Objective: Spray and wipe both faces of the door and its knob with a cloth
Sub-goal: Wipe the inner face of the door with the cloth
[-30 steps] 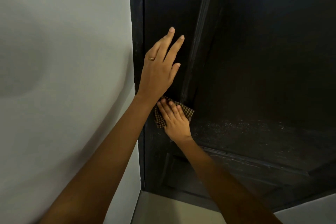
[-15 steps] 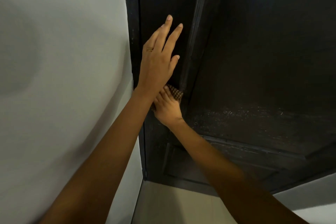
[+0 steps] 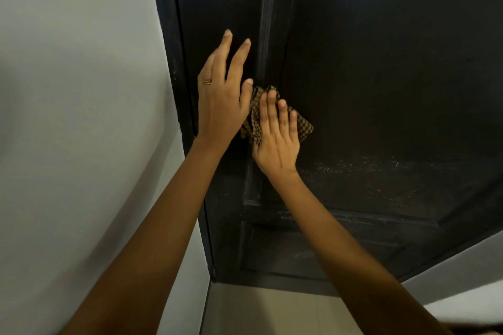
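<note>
A dark panelled door (image 3: 381, 76) fills the middle and right of the view. My left hand (image 3: 221, 98) lies flat against its left stile with fingers straight, a ring on one finger. Just to its right, my right hand (image 3: 276, 136) presses a brown checked cloth (image 3: 303, 126) flat onto the door's upper panel with straight fingers. Fine spray droplets (image 3: 367, 168) speckle the panel right of my right wrist. No knob or spray bottle is in view.
A pale grey wall (image 3: 81, 117) stands to the left of the dark door frame (image 3: 177, 76). Light floor (image 3: 272, 310) shows below the door's bottom edge, and a pale strip (image 3: 462, 275) lies at the lower right.
My right hand slid the cloth up and to the right, out from under my left hand and onto the upper panel. My left hand stayed flat on the stile.
</note>
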